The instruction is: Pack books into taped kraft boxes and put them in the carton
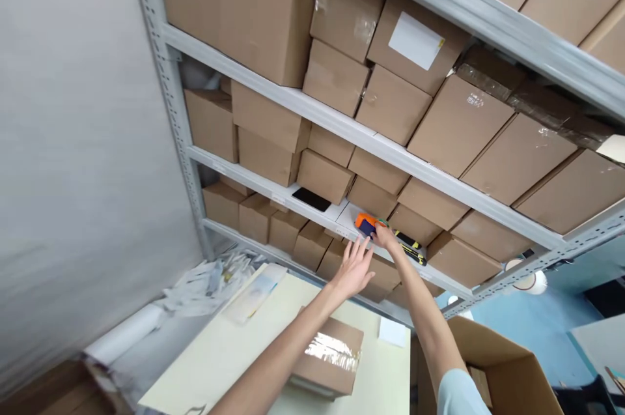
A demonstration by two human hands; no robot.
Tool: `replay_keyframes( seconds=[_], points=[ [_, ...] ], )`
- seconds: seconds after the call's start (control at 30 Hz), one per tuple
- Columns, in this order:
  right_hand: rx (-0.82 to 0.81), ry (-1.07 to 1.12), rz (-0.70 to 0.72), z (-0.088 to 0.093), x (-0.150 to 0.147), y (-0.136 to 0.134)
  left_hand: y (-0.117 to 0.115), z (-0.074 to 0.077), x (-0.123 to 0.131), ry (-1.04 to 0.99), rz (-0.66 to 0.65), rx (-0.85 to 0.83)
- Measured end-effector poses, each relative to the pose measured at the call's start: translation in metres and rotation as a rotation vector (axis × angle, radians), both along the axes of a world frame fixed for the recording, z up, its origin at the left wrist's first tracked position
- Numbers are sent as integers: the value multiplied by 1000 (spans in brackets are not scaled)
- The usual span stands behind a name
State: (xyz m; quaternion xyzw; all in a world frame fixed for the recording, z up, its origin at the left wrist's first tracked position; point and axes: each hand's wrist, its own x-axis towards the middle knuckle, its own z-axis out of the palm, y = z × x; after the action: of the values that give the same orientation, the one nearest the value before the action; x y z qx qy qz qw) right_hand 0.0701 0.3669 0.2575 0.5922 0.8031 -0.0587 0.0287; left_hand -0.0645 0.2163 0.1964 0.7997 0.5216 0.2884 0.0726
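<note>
My right hand (384,235) reaches to the shelf and is closed on an orange and dark blue tape dispenser (365,223), which lies at the shelf's front edge. Part of the grip is hidden behind the fingers. My left hand (352,268) hangs in the air just below and left of it, fingers spread, holding nothing. Right of my right hand, black-and-yellow utility knives (413,254) rest on the same shelf. A flat black rectangular thing (311,199) lies further left there. Below my arms, a cardboard box (336,353) with shiny tape sits on the table.
Grey metal shelving (303,102) packed with cardboard boxes rises ahead. The pale table (205,353) carries a clear plastic sleeve (256,294) and a white paper (392,331). An open carton (512,369) stands at right. Crumpled wrapping (209,285) lies at left by the wall.
</note>
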Motion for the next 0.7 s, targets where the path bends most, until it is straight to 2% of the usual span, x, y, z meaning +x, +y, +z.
replay_keyframes(
  seconds=[0.17,0.23,0.3,0.4,0.5,0.6,0.7],
  points=[
    [17,13,-35,-15,3,11,-28,-25,-10,-65,41,-60],
    [76,67,-35,-29,15,2,-40,-41,-21,-101,76,-122],
    [208,241,-23,-52,32,-22,-57,-64,-40,-147,135,-203],
    [368,600,-61,-100,66,-93,-97,-106,-75,-240,262,-317],
    [253,773,-240,-143,94,-193,-145,-143,-103,-327,394,-446],
    [74,843,-443,-168,100,-281,-178,-159,-112,-367,483,-540],
    [-58,883,-584,-183,90,-330,-185,-160,-104,-366,489,-617]
  ],
)
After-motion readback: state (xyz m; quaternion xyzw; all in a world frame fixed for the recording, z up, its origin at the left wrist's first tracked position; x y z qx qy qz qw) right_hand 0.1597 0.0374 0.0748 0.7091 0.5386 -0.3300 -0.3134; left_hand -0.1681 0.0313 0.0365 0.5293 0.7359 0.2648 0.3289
